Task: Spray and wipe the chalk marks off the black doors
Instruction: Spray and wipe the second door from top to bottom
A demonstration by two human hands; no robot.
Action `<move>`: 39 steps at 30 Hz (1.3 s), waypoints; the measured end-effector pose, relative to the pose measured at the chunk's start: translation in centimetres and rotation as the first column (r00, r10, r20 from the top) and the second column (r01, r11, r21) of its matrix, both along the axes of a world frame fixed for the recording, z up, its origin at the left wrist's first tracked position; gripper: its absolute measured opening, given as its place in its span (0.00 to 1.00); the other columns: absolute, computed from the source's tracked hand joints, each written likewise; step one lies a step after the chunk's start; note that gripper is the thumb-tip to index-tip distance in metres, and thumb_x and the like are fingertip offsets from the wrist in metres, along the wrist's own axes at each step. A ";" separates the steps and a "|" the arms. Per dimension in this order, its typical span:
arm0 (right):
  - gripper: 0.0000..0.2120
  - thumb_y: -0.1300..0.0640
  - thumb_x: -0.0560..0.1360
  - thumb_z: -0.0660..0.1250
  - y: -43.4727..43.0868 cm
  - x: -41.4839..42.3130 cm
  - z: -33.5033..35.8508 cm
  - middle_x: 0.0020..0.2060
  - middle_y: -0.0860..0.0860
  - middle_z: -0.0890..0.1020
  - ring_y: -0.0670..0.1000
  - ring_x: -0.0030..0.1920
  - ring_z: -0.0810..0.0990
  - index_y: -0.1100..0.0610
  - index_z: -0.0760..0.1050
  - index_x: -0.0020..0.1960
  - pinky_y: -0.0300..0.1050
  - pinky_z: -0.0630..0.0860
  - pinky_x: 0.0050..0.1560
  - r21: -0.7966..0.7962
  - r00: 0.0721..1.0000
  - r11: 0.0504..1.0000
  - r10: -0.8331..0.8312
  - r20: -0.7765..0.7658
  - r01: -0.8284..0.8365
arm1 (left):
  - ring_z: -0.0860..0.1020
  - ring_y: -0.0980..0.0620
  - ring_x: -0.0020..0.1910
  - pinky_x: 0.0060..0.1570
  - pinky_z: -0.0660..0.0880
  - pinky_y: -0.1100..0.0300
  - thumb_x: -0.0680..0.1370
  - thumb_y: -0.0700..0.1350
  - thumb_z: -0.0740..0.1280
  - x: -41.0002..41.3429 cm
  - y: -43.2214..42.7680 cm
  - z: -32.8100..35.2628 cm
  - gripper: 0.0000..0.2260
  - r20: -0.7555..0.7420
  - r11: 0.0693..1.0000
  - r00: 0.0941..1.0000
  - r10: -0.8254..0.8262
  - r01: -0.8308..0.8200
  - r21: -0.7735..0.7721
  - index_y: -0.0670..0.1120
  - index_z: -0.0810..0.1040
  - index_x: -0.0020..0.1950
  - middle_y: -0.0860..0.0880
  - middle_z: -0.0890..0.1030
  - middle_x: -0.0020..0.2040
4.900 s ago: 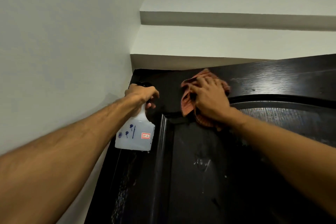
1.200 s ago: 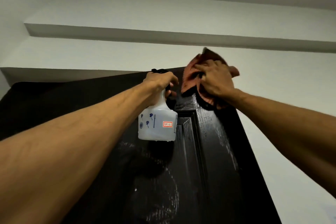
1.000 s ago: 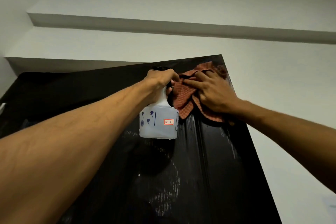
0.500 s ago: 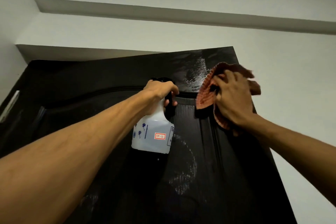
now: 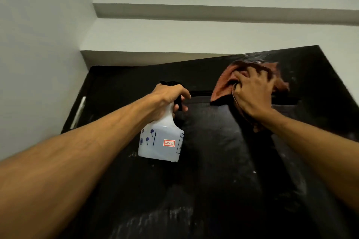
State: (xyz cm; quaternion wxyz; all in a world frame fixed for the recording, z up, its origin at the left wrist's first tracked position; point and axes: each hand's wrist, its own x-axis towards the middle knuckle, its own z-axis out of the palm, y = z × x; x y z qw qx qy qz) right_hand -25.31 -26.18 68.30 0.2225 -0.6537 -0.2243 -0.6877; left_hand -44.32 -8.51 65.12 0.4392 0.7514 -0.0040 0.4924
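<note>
black door [image 5: 213, 161], spray bottle [image 5: 161, 141] labelled "sp-2", left hand [image 5: 167, 97] gripping

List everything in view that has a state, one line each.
black door, chalk smears low down, sheen along top edge.
spray bottle, upright, held by its neck.
left hand, grips the spray bottle.
cloth, bunched, pressed on the black door's top.
right hand, grips the cloth.

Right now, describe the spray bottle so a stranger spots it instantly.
Start at the black door across the lower frame. In front of it, the left hand grips the neck of a spray bottle. It alone is translucent white, with blue doodles and a red-bordered SP-2 label, unlike the reddish cloth.
</note>
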 end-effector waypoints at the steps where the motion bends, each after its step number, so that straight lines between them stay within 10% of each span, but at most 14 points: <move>1: 0.22 0.45 0.79 0.54 1.8 -0.8 -0.7 0.68 0.57 0.73 0.65 0.67 0.69 0.48 0.75 0.69 0.75 0.60 0.69 0.004 1.000 1.000 0.002 0.013 -0.002 | 0.74 0.58 0.19 0.22 0.71 0.66 0.79 0.43 0.73 -0.8 1.3 -0.1 0.08 0.006 1.000 1.000 0.011 -0.011 -0.006 0.40 0.81 0.53 0.42 0.84 0.42; 6: 0.28 0.44 0.75 0.52 11.5 -3.9 -4.6 0.66 0.53 0.78 0.60 0.63 0.74 0.45 0.75 0.72 0.61 0.69 0.66 -0.548 0.951 0.831 0.089 0.296 0.093 | 0.75 0.58 0.19 0.21 0.70 0.66 0.78 0.42 0.73 -4.0 7.1 -2.1 0.07 0.009 0.995 0.997 0.082 -0.082 -0.053 0.39 0.82 0.53 0.42 0.85 0.43; 10: 0.24 0.47 0.74 0.55 14.4 -7.0 -4.9 0.63 0.55 0.74 0.60 0.60 0.70 0.45 0.77 0.67 0.57 0.68 0.58 -0.229 0.990 0.973 0.042 0.137 -0.010 | 0.73 0.58 0.20 0.24 0.71 0.64 0.78 0.44 0.74 -6.6 11.8 -3.9 0.08 0.043 0.982 0.985 0.165 -0.160 -0.097 0.40 0.83 0.53 0.42 0.86 0.39; 15: 0.25 0.42 0.75 0.60 22.6 -9.6 -8.7 0.67 0.53 0.72 0.58 0.65 0.70 0.47 0.73 0.70 0.61 0.67 0.65 -0.682 0.918 0.720 0.171 0.357 0.132 | 0.74 0.57 0.18 0.21 0.69 0.65 0.77 0.41 0.73 -10.5 16.6 -5.4 0.09 0.077 0.968 0.971 0.228 -0.217 -0.127 0.36 0.83 0.53 0.40 0.85 0.43; 20: 0.25 0.47 0.75 0.56 26.0 -12.1 -5.7 0.68 0.56 0.70 0.62 0.66 0.69 0.48 0.73 0.71 0.62 0.65 0.63 -0.416 0.974 0.909 0.099 0.203 -0.006 | 0.75 0.57 0.18 0.19 0.68 0.68 0.78 0.40 0.73 -13.7 20.4 -6.3 0.09 0.114 0.942 0.943 0.311 -0.290 -0.171 0.37 0.82 0.55 0.40 0.85 0.43; 24: 0.27 0.40 0.77 0.54 32.3 -13.6 -9.6 0.69 0.54 0.74 0.60 0.67 0.71 0.47 0.74 0.72 0.66 0.65 0.70 -0.789 0.935 0.594 0.168 0.311 0.156 | 0.83 0.51 0.29 0.20 0.69 0.66 0.74 0.38 0.75 -15.1 22.8 -7.1 0.12 0.129 0.917 0.925 0.357 -0.322 -0.234 0.36 0.83 0.56 0.42 0.85 0.40; 29: 0.35 0.42 0.74 0.41 34.5 -16.4 -5.0 0.73 0.56 0.71 0.62 0.73 0.66 0.49 0.71 0.75 0.68 0.55 0.76 -0.564 0.984 0.826 0.092 0.151 0.009 | 0.77 0.56 0.22 0.22 0.70 0.67 0.75 0.38 0.73 -15.9 24.3 -7.9 0.07 0.061 0.898 0.914 0.402 -0.380 -0.220 0.38 0.85 0.51 0.42 0.85 0.41; 34: 0.31 0.40 0.79 0.46 38.8 -17.5 -12.6 0.77 0.56 0.67 0.61 0.75 0.64 0.47 0.66 0.78 0.68 0.56 0.76 -0.834 0.954 0.536 0.160 0.253 0.132 | 0.83 0.51 0.35 0.34 0.77 0.61 0.72 0.41 0.75 -16.0 24.4 -9.0 0.11 0.039 0.897 0.914 0.405 -0.389 -0.209 0.40 0.84 0.52 0.44 0.87 0.44; 39: 0.33 0.43 0.76 0.44 35.9 -16.8 -8.7 0.71 0.58 0.74 0.64 0.72 0.67 0.47 0.70 0.77 0.68 0.54 0.76 -0.606 0.983 0.795 0.110 0.145 0.001 | 0.77 0.56 0.27 0.22 0.70 0.67 0.74 0.38 0.73 -16.3 23.8 -9.4 0.07 0.018 0.895 0.914 0.406 -0.394 -0.210 0.38 0.83 0.52 0.44 0.85 0.43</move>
